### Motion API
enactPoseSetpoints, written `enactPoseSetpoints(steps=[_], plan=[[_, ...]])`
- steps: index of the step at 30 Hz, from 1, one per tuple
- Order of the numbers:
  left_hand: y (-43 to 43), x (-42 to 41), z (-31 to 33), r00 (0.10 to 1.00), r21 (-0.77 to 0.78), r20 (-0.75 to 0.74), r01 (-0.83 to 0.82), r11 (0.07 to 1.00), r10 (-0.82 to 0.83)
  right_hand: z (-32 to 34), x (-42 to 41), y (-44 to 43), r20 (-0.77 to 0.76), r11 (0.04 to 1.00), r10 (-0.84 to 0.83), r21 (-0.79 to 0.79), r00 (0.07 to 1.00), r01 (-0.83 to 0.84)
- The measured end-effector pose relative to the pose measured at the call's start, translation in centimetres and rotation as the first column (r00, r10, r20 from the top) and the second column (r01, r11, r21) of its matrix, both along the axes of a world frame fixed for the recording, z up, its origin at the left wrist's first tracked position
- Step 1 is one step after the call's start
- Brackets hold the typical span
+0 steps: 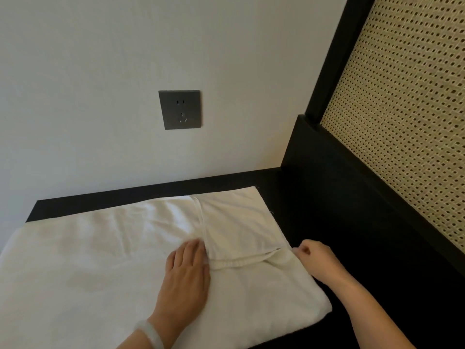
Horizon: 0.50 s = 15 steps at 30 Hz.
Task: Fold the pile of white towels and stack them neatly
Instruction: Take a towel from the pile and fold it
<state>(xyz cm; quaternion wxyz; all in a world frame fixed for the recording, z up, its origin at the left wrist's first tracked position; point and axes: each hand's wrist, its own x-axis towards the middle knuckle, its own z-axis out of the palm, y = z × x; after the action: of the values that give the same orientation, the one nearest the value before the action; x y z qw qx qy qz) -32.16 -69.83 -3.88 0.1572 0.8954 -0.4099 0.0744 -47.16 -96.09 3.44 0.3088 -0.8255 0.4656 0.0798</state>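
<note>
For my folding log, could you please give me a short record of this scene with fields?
surface: dark tabletop against a white wall
towel: white towel spread out, a flap folded over at its far right
left hand: flat on the towel, beside the flap's hem
right hand: pinches the towel's right edge
background: wall socket; cane panel at right
folded stack: none in view

Towel [88,260] on table [327,222], below socket [179,109].

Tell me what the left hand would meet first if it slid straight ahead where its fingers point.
Probably the hemmed edge of the folded-over flap of the white cloth towel, just ahead of the left hand; depth is unclear.
</note>
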Motion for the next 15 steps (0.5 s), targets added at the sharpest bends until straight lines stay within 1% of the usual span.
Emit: enactPoseSetpoints(steps=[1, 3, 6, 7, 11, 15], plan=[[0.0, 0.0, 0.1, 1.0, 0.005, -0.012, 0.0, 1.0, 0.0, 0.2, 0.4, -0.2, 0.037, 1.0, -0.001, -0.019, 0.999, 0.002], [0.0, 0.0, 0.1, 1.0, 0.012, -0.031, 0.002, 1.0, -0.001, 0.4, 1.4, -0.5, 0.061, 0.998, 0.038, -0.055, 0.997, -0.035], [0.0, 0.0, 0.1, 0.999, 0.028, -0.044, -0.002, 1.0, 0.003, 0.1, 2.6, -0.5, -0.02, 0.987, 0.145, -0.062, 0.989, -0.146], [0.0, 0.1, 0.1, 0.999, 0.04, -0.043, -0.004, 0.999, 0.005, 0.1, 2.8, -0.7, -0.042, 0.986, 0.155, -0.058, 0.987, -0.157], [-0.1, 0.3, -0.5, 0.999, 0.109, -0.043, 0.011, 0.994, -0.006, 0.0, 3.4, -2.0, -0.053, 0.995, 0.087, -0.053, 0.995, -0.09], [-0.3, 0.3, -0.7, 0.999, 0.147, -0.044, 0.001, 0.989, 0.005, -0.7, 6.1, -1.4, -0.03, 0.971, 0.135, -0.196, 0.99, -0.138]])
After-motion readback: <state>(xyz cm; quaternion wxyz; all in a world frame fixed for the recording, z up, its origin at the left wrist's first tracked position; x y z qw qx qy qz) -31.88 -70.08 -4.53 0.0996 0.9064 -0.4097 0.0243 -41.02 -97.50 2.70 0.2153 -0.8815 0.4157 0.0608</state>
